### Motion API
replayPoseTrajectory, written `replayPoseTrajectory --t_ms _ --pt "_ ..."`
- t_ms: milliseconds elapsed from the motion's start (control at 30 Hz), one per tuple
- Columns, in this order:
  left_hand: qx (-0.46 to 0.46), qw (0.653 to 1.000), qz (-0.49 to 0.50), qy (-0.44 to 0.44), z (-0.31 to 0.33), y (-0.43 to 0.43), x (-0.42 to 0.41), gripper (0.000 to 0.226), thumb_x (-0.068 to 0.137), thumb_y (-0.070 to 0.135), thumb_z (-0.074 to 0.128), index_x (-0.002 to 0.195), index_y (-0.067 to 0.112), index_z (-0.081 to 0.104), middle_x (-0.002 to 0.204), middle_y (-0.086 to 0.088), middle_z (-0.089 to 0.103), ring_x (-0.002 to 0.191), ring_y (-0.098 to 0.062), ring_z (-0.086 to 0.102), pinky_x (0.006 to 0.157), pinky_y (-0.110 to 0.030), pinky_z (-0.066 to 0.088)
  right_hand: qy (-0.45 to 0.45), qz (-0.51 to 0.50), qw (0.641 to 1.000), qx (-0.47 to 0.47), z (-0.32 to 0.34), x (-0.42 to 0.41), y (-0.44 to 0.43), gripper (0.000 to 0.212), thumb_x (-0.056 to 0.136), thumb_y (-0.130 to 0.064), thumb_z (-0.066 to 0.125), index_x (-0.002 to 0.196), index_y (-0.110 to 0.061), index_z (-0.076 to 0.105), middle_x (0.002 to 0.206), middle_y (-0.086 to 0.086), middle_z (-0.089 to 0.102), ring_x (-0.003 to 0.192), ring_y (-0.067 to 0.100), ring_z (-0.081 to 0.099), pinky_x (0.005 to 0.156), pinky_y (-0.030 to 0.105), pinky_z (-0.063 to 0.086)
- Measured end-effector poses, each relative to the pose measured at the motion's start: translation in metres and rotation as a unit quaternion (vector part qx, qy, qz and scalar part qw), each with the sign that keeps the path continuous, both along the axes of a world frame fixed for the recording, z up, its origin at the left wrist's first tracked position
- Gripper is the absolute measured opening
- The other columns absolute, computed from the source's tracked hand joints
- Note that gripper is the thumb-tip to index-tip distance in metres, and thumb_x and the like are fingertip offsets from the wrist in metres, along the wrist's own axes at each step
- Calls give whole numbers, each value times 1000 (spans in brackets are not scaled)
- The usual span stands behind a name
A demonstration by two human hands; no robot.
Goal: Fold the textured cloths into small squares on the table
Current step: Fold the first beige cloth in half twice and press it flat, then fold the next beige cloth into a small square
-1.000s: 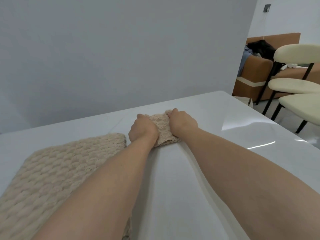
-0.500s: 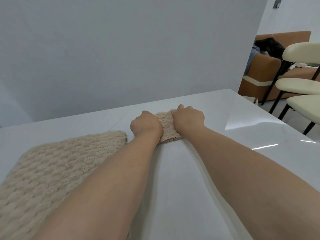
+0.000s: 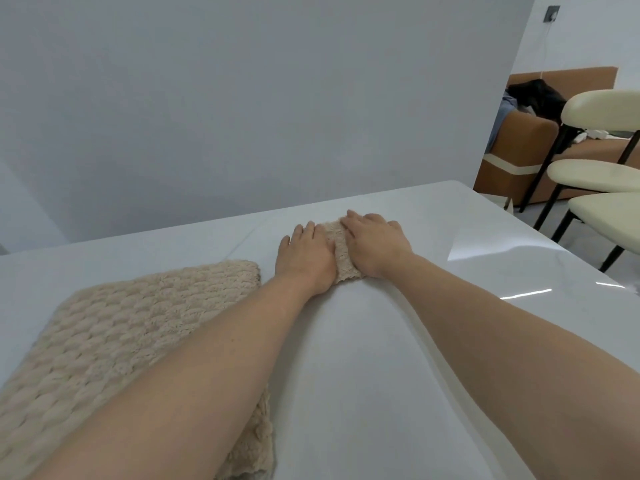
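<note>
– Folded cloth: where does it lie?
– On the white table, between the two hands. It is a small beige pad, nubbly and looped, with a slightly wavy near edge. Only a narrow strip of it shows.
– What covers the rest?
– The left hand lies flat on its left part, fingers straight and pointing away, pressing down. The right hand lies flat on its right part in the same way, palm down and fingers stretched out. Neither curls round the fabric.
– Anything else near the folded cloth?
– Left of it and nearer the person, apart from it, a large cloth is spread out. It is the same beige, thick and plush, with chunky raised rows. The left forearm crosses over its right side.
– And the table itself?
– Smooth, glossy and pale, with bright streaks of light reflected on it to the right of the folded cloth.
– Beyond?
– Behind the folded cloth rises a plain grey wall. Far off to its right stand cream chairs with rounded padded seats and thin black legs. Behind them is a brown sofa with a dark garment heaped on it.
</note>
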State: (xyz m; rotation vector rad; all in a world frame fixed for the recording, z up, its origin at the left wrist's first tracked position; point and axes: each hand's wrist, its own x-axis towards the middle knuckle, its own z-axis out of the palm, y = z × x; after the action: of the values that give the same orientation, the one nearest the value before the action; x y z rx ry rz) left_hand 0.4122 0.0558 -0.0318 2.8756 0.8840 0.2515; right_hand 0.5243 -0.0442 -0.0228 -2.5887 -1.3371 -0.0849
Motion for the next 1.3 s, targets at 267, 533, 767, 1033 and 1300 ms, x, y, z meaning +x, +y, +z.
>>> replayPoseTrajectory --t_ms 267,533,767,1033,1300 --pt "-71 995 -5 71 -6 10 5 60 107 39 13 161 14 3 169 -4 -1 155 -24 -5 124 -50 -2 69 -38 994 -75 -13 5 0 58 105 -42 11 161 -28 13 168 -14 11 155 24 6 121 59 6" --pt "-85 996 12 -10 39 -4 -25 58 109 30 20 159 3 7 167 -16 -2 155 -28 -3 125 -44 -1 132 -64 989 36 23 -26 -7 54 108 -36 17 161 -24 13 169 -8 10 156 22 -1 124 54 6" --pt "-69 997 4 -22 51 -41 -160 49 106 21 26 151 2 30 166 -17 12 154 -29 8 125 -44 7 111 4 987 115 47 -156 -42 47 107 -31 34 152 -18 40 154 6 45 145 28 34 117 47 29" --pt "-81 990 77 -85 55 -63 -302 52 106 27 33 154 8 32 167 -11 14 155 -22 6 125 -37 1 201 -33 963 176 41 -276 -67 39 103 -34 47 137 -20 59 138 0 60 128 20 53 108 38 42" --pt "-64 970 142 -189 23 -48 -382 45 107 30 38 143 8 52 159 -10 36 150 -23 25 124 -39 16 190 -95 942 262 8 -323 -73 36 101 -34 48 131 -21 64 135 2 58 129 21 49 106 35 39"
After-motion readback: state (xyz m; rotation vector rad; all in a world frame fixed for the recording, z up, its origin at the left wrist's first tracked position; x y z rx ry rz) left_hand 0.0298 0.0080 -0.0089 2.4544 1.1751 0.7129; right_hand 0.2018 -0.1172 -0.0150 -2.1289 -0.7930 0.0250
